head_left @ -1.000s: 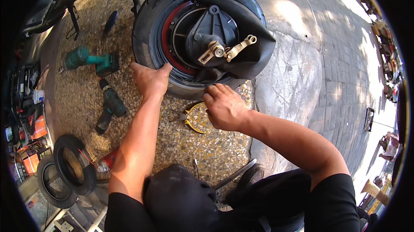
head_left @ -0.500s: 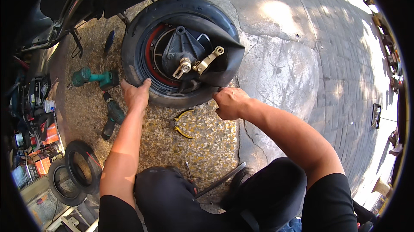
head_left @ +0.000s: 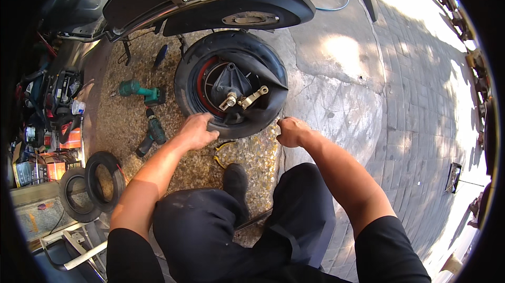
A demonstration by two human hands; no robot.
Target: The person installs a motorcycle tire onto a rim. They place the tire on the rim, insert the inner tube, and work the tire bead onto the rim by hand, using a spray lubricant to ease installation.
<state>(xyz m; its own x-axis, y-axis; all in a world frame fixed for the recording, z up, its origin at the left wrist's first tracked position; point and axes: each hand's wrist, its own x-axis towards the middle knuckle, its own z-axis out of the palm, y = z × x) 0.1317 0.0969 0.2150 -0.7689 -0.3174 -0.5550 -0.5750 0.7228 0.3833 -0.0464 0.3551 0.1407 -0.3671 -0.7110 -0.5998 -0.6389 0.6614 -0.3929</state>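
Note:
A wheel with a black tyre [head_left: 190, 95] lies flat on the ground, a dark hub and brass-coloured levers [head_left: 253, 98] at its centre. From the tyre's right side a slack black inner tube [head_left: 269, 105] bulges out over the rim. My left hand [head_left: 195, 131] is at the tyre's near left edge, thumb and fingers apart. Beside the tyre's near right edge my right hand [head_left: 294, 131] is closed, knuckles up; anything in its fingers is hidden. Yellow-handled pliers [head_left: 218, 161] lie just nearer than the wheel, partly covered by my shoe [head_left: 235, 184].
Left of the wheel lie two green-and-black cordless power tools [head_left: 139, 91] [head_left: 153, 133]. Two small tyres [head_left: 100, 178] [head_left: 73, 193] lean at the lower left, near cluttered boxes and parts [head_left: 52, 141]. A motor scooter's dark body [head_left: 252, 7] overhangs the far side.
My view has pulled back, showing more scooter. My left hand has slid from the tyre's left side toward its near edge. The right hand sits slightly off the tyre; my shoe now covers part of the pliers.

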